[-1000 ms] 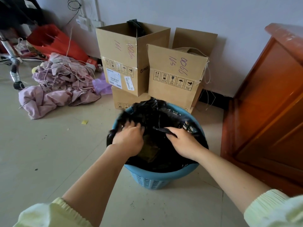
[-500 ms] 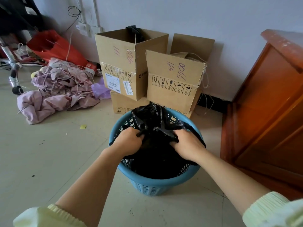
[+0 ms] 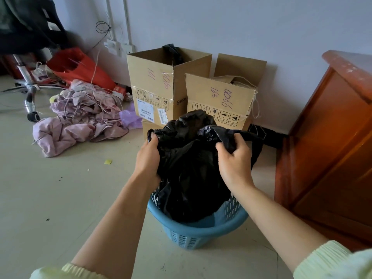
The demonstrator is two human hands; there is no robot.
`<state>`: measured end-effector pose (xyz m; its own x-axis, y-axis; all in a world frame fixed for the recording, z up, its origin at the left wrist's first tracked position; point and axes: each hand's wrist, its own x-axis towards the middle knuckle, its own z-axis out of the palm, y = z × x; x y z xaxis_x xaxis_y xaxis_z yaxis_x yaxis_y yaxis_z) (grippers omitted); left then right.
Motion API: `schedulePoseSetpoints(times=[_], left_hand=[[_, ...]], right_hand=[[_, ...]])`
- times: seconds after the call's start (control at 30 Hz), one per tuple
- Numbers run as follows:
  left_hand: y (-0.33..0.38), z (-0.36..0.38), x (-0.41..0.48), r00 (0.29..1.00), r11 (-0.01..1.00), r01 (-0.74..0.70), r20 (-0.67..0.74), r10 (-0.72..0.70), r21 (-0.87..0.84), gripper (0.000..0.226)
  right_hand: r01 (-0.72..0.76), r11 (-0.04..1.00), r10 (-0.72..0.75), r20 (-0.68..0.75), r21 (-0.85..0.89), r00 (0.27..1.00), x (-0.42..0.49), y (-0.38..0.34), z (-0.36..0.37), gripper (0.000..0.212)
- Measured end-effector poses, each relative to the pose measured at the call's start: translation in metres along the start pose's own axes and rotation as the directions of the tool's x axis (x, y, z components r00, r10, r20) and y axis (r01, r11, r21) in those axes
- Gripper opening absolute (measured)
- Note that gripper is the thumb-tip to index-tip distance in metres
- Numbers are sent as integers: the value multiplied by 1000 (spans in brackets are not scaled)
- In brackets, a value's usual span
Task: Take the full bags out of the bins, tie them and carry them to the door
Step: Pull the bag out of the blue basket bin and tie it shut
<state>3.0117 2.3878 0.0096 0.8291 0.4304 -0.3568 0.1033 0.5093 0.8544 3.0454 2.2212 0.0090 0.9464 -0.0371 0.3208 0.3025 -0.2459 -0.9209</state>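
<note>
A black rubbish bag (image 3: 191,174) hangs partly lifted out of a blue plastic bin (image 3: 199,232) on the floor. My left hand (image 3: 148,158) grips the bag's left upper edge. My right hand (image 3: 235,160) grips its right upper edge. The bag's top is open and bunched between my hands. Its lower part still sits inside the bin, whose near rim and perforated wall show below it.
Cardboard boxes (image 3: 167,85) stand against the wall just behind the bin. A wooden cabinet (image 3: 330,150) is close on the right. A heap of pink cloth (image 3: 80,117) and a red bag (image 3: 80,67) lie at the left, by a chair base (image 3: 30,91).
Both hands have gathered the bag's rim off the bin and lifted it upward. The bag now rises well above the bin's rim.
</note>
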Motion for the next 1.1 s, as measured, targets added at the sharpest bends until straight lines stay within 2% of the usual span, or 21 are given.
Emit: schedulePoseSetpoints(times=[0.2,0.3,0.4,0.47,0.53,0.6,0.7,0.8,0.87,1.0,1.1], left_hand=[[46,-14,-33,995,960,-101,-2,104,-261,42],[88,-31,-64,976,923,-204,10,219,-327,41],[120,-50,-82,947,884,-302,-2,322,-357,39],[138,-71,-86,933,867,-345,-35,357,-359,41],[146,-93,-83,924,854,-378,-83,374,-356,41],[147,-114,-79,915,862,-403,-141,378,-307,39],[137,-151,-69,925,903,-363,-203,321,-230,41],[120,-186,-57,929,934,-308,-269,254,-181,33],[106,-200,-55,936,945,-260,-291,197,-199,30],[79,-235,-52,939,952,-199,-322,118,-231,29],[64,-262,-47,932,990,-92,-359,47,-111,33]], right_hand=[[314,937,-300,-111,151,947,0,-70,32,12],[447,854,-425,-140,266,894,-8,-123,54,9],[522,790,-503,-146,323,852,-18,-162,76,15],[496,779,-482,-140,383,865,-26,-180,96,15],[403,801,-401,-103,443,910,-35,-188,115,12],[290,834,-318,-20,470,948,-45,-185,133,8],[122,912,-193,147,391,970,-70,-161,161,7],[3,974,-75,306,228,949,-90,-129,186,11],[-20,990,-33,375,137,926,-98,-111,197,8],[26,999,-13,511,-19,860,-109,-79,213,3],[82,980,44,599,-182,800,-107,-57,217,4]])
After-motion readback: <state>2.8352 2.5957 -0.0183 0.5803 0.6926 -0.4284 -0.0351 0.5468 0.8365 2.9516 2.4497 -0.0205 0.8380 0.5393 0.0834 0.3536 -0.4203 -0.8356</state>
